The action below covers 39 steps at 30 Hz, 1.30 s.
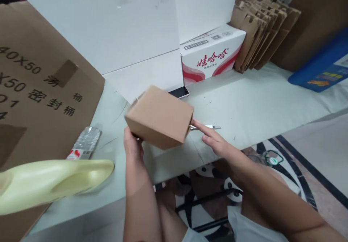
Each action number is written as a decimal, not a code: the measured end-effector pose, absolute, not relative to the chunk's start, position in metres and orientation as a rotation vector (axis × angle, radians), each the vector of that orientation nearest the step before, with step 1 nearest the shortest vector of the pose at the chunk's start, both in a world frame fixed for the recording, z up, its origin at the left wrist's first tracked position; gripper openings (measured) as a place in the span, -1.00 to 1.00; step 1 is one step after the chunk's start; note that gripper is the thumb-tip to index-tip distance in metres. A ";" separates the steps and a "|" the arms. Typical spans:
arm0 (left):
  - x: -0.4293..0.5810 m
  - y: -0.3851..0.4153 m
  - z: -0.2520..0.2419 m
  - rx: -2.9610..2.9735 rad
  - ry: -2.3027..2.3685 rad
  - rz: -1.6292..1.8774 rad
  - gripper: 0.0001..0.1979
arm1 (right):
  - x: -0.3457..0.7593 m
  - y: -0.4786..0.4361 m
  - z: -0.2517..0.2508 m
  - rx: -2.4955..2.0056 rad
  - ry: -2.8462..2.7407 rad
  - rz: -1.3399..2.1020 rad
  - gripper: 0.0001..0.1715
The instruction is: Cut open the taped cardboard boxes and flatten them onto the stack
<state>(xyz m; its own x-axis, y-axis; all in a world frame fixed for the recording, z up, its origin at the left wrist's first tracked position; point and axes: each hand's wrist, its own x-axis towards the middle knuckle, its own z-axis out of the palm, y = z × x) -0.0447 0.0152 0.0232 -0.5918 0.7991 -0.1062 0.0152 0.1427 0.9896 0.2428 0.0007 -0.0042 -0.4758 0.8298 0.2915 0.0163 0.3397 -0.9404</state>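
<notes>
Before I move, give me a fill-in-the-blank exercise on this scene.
The hand on the left side of the plain brown cardboard box is the person's ____.
The hand nearest the slim silver metal tool is the ____.
The logo on the white cardboard carton is ____.
Missing words: left; right; red.
</notes>
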 end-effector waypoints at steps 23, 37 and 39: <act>-0.030 -0.002 0.031 1.613 1.673 1.585 -0.50 | 0.233 -0.003 0.003 -0.759 -1.791 1.204 -0.41; -0.031 0.009 0.014 1.850 1.633 1.337 -0.73 | 0.266 0.038 -0.023 -1.849 -2.221 0.424 -0.80; -0.029 0.010 0.014 1.831 1.627 1.355 -0.74 | 0.275 0.040 -0.014 -1.859 -1.945 0.451 -0.84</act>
<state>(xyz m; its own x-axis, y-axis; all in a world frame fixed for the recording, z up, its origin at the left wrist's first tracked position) -0.0293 0.0103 0.0141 -0.1114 0.9007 0.4198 0.5759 -0.2858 0.7659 0.2746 0.0397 -0.0142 -0.0264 0.9971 0.0708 0.8644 0.0584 -0.4994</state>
